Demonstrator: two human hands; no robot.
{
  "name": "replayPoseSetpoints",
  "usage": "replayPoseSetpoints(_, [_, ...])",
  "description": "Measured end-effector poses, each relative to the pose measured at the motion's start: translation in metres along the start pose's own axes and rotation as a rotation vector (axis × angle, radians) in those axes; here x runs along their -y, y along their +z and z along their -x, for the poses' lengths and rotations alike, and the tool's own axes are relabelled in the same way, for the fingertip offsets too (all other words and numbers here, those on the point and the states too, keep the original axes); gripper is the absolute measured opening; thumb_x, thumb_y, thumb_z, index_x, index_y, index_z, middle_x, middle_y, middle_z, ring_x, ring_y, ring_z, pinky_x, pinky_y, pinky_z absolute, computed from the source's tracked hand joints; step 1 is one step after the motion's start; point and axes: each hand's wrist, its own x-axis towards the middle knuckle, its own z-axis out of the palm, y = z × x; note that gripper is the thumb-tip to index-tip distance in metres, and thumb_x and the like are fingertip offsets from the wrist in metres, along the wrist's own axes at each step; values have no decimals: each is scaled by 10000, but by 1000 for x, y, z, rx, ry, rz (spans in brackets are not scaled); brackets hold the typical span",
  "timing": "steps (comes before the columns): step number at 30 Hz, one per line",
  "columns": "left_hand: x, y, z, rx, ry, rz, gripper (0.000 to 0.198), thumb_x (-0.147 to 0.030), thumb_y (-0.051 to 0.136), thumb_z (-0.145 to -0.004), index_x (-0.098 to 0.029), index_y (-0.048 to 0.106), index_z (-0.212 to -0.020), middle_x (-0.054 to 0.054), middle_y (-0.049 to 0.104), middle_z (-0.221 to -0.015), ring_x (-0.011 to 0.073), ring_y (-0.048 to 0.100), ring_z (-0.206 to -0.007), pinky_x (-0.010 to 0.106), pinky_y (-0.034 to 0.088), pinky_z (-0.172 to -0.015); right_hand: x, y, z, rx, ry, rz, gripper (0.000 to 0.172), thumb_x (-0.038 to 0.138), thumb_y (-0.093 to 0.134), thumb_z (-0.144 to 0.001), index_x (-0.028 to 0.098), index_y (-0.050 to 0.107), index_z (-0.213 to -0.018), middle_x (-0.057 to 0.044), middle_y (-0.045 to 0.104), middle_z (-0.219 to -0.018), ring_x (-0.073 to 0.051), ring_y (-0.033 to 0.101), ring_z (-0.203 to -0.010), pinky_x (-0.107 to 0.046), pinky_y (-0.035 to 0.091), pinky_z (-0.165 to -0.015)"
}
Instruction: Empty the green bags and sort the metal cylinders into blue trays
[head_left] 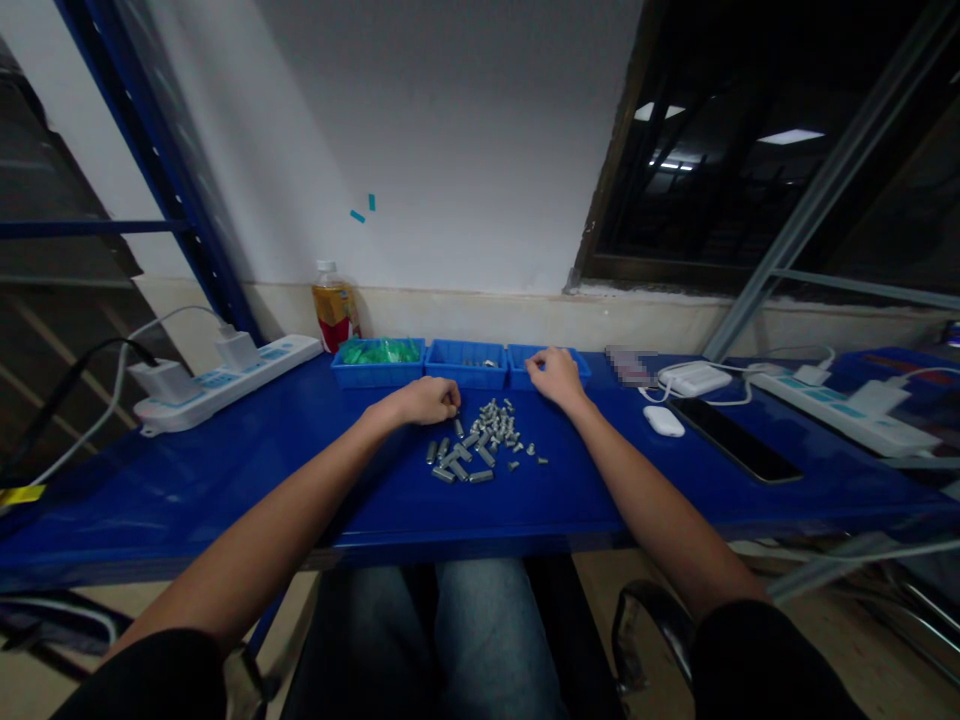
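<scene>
My left hand (433, 401) is closed just above the back left of a pile of metal parts, its fingers pinched on a small metal cylinder (459, 427). Several metal cylinders (480, 477) lie at the front and left of the pile, with several small screws (496, 418) behind and to the right. My right hand (553, 374) is over the right blue bin (577, 368), fingers curled together at its front edge; what they hold, if anything, is too small to tell. The middle blue bin (466, 375) has some small metal pieces inside. Green material (381, 351) fills the left blue bin (375, 376).
A drink bottle (334, 308) stands behind the left bin. Power strips lie at the left (232, 383) and right (847, 408) of the blue table (300, 500). A phone (739, 438), a white case (664, 421) and white cables are on the right.
</scene>
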Motion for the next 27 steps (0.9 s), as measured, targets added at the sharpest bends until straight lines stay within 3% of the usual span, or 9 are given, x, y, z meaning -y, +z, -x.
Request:
replayPoseSetpoints(4, [8,0,-1,-40,-18,-34,179,-182,611,-613,-210,705,-763,7,702,-713,149,610,-628,205,375,-539,2,-3,1,-9,7,2,254,318,481,-856,201,693,-783,-82,660,-877,-250,544,-909,-363,408,-771])
replayPoseSetpoints(8, [10,0,-2,-15,8,-34,143,-245,646,-620,-204,709,-742,16,695,-703,158,604,-617,218,383,-547,14,-11,4,-103,-60,-81,218,282,488,-860,182,664,-779,-87,653,-872,-247,539,-922,-362,398,-816])
replayPoseSetpoints(11, [7,1,-4,-28,22,75,159,-242,600,-652,-173,703,-751,34,696,-728,167,607,-653,231,401,-586,35,-15,12,-98,-241,-230,160,258,501,-859,177,635,-826,-57,633,-814,-208,546,-855,-333,398,-822])
replayPoseSetpoints(14, [-2,0,-4,-59,68,310,211,-272,540,-699,-140,684,-777,47,680,-752,159,589,-664,239,416,-597,57,-14,23,20,-463,-346,141,256,568,-823,184,608,-937,-33,612,-815,-190,537,-823,-318,407,-802])
replayPoseSetpoints(17, [-13,-3,-1,-91,51,508,221,-292,512,-712,-128,654,-754,35,627,-694,141,553,-626,231,409,-558,70,-10,30,93,-582,-380,146,222,585,-807,196,591,-951,-36,605,-862,-192,527,-855,-318,408,-798])
replayPoseSetpoints(23, [-21,-3,2,-105,36,656,226,-315,482,-765,-139,623,-754,34,605,-709,135,562,-672,222,430,-588,72,-11,31,24,-560,-385,84,246,530,-867,195,587,-902,-39,592,-846,-188,521,-847,-322,408,-798])
replayPoseSetpoints(27, [-16,2,0,-141,97,550,279,-324,420,-835,-136,627,-826,54,628,-756,143,567,-671,239,444,-610,69,-13,28,-23,-538,-387,147,279,487,-895,195,590,-832,-42,602,-833,-188,526,-842,-325,407,-795])
